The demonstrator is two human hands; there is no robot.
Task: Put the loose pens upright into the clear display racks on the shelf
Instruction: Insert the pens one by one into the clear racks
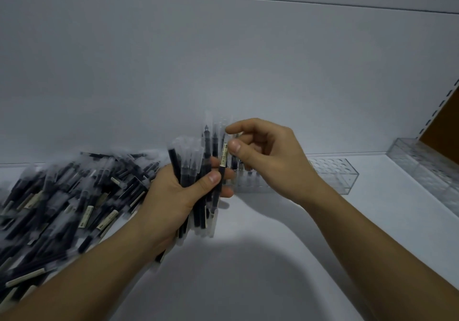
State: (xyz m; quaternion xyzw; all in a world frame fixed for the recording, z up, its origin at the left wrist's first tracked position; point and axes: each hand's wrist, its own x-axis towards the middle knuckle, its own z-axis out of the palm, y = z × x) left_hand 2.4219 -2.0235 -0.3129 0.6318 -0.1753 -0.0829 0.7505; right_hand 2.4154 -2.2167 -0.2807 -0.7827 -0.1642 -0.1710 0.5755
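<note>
Left grip [173, 196] clenched round a bundle of dark pens [198, 184], roughly upright above the white shelf [273, 246]. Right grip [263, 157] pinching one labelled pen [222, 162] at the bundle's right edge, between thumb and forefinger. At left, a heap of loose pens [62, 196] lying on the shelf. Just behind both, a clear rack [332, 176], a few pens upright in its left end; second clear rack [422, 166] along the right.

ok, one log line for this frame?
left hand: grips pen bundle | right hand: pinches one pen | clear rack: behind hands, right end empty | loose pile: left of hands
</note>
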